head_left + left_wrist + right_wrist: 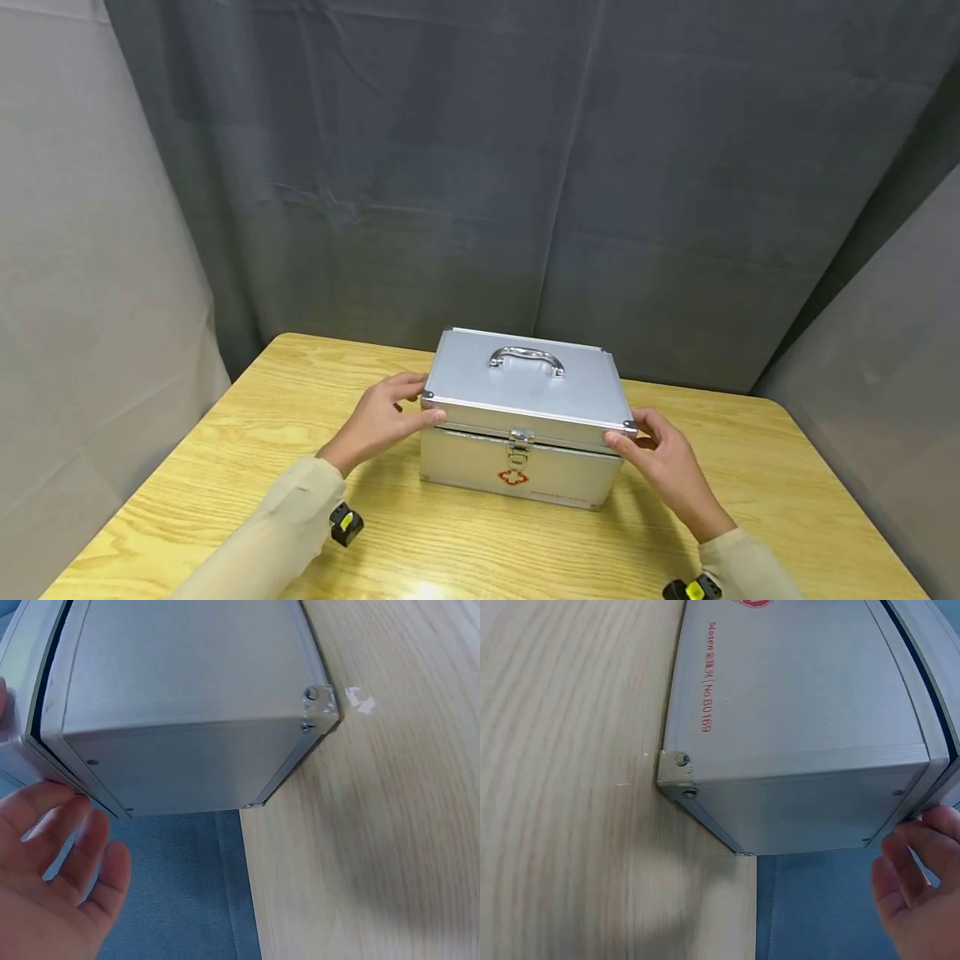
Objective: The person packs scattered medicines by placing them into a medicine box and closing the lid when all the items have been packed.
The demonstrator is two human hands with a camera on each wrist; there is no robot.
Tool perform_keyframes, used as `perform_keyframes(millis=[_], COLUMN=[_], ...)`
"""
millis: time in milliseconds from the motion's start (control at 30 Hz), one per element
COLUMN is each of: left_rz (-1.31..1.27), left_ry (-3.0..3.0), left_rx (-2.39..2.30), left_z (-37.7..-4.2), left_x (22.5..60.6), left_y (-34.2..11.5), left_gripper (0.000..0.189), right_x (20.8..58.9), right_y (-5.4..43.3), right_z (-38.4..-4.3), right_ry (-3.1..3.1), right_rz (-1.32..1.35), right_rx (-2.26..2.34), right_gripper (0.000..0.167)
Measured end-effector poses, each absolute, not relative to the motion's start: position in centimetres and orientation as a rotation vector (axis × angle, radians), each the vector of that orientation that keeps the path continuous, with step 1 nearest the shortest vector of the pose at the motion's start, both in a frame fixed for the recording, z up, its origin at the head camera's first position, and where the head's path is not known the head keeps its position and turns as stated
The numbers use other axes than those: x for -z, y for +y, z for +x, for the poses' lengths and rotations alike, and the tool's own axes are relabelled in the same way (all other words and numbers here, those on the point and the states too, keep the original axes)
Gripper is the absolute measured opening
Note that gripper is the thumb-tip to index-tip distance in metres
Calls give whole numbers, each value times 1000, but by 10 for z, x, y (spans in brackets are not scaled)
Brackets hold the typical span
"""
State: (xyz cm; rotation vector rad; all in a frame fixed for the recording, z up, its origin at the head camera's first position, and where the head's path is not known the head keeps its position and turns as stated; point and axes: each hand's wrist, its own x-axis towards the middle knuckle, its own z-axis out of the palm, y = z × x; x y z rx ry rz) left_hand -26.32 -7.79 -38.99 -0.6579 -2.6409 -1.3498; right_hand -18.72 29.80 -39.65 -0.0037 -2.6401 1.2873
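Note:
A silver metal first-aid box (465, 462) stands on the table, with a red cross emblem (513, 477) on its front. Its lid (465, 375) lies over the body, and a thin dark gap runs along the seam. At the lid's left front corner, my left hand (378, 423) pinches the edge, thumb in front and fingers at the side. My right hand (670, 467) grips the opposite front corner likewise. The metal latch (519, 448) sits at the front centre, and a chrome carrying handle (527, 354) tops the lid. Both wrist views show fingertips at the seam.
The box rests on a light wood-grain table (262, 433) with rounded far corners. Dark grey cloth (420, 167) hangs behind it, and paler cloth (90, 250) flanks the left side. Black wrist devices (347, 524) sit at both sleeves.

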Motion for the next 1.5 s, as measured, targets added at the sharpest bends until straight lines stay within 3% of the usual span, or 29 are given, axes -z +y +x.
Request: perform_keyframes(millis=[900,1167,1500], left_rz=[-630,-614,-641], left_ry=[-2678,-2703,-2751], left_rx=[1403,1347,1179], left_z=[-262,-265,-253], left_x=[402,402,394], left_y=[-87,-93,-99], left_gripper=[66,65,64], right_x=[405,408,391], right_y=[292,290,334], right_z=[-189,-198,-173], right_ry=[-2634,-2674,-2954], right_rz=[85,106,448], right_rx=[-1194,-1207,-1122], right_gripper=[51,59,55])
